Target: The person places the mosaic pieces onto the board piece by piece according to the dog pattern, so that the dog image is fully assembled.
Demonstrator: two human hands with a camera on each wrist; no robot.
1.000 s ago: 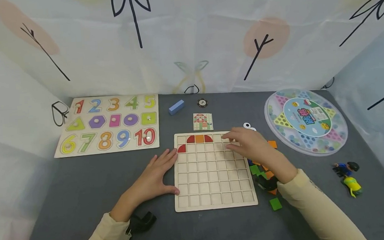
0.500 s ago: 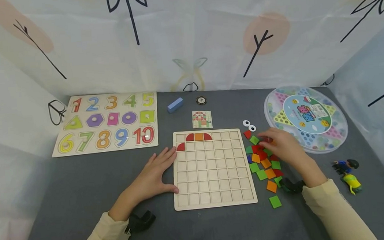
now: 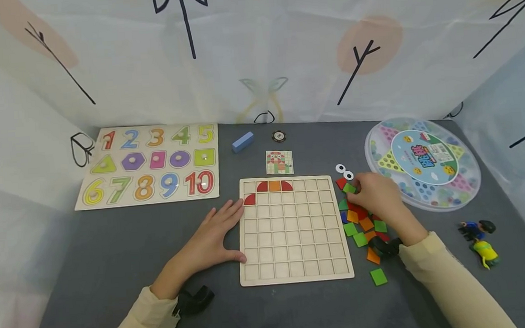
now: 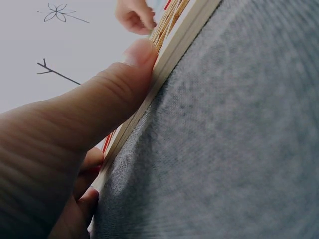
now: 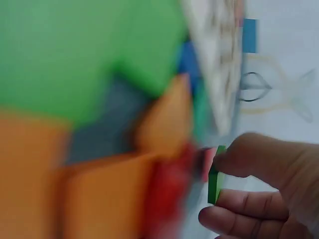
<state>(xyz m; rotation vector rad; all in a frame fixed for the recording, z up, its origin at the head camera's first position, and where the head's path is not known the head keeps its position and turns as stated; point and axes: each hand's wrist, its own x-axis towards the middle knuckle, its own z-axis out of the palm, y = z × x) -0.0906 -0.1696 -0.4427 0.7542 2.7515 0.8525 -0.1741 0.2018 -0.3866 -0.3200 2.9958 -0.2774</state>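
A pale wooden grid board (image 3: 294,240) lies on the dark grey cloth, with several red quarter-round tiles (image 3: 249,199) and one orange square tile (image 3: 274,186) in its top rows. My left hand (image 3: 213,237) rests spread along the board's left edge; in the left wrist view its thumb (image 4: 117,87) lies against the edge. To the right of the board my right hand (image 3: 379,194) is at the upper end of a pile of coloured tiles (image 3: 365,224). In the right wrist view, its thumb and finger pinch a green tile (image 5: 216,177) that stands on edge.
A small pattern card (image 3: 279,162), a blue block (image 3: 242,142) and a round black token (image 3: 279,136) lie behind the board. At left is a number puzzle (image 3: 147,166); at right are a round game box (image 3: 422,164), toy figures (image 3: 481,243) and two googly eyes (image 3: 344,171).
My right hand has moved from over the board's upper right corner to the tile pile, then slightly left onto a green tile. My left hand stays on the board's edge.
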